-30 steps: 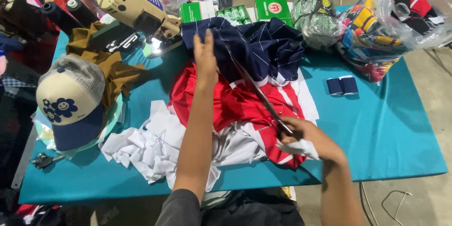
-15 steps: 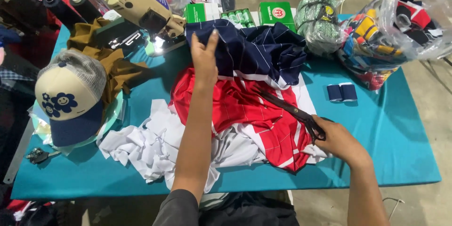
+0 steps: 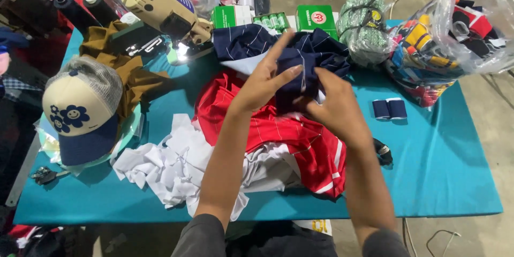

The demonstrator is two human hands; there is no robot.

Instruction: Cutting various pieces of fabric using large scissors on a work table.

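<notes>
Both hands meet on the navy pinstriped cloth (image 3: 316, 56) at twelve o'clock on the teal surface (image 3: 444, 166): the right hand (image 3: 334, 108) pinches its near fold closed from five o'clock, while the left hand (image 3: 265, 77) lies flat, fingers open, at nine o'clock.

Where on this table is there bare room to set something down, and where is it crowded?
Bare teal table lies right of the red cloth, below the two navy cuffs. A narrower strip runs between the cap and the red cloth. The back edge is crowded: cutter, green boxes, bag.
</notes>
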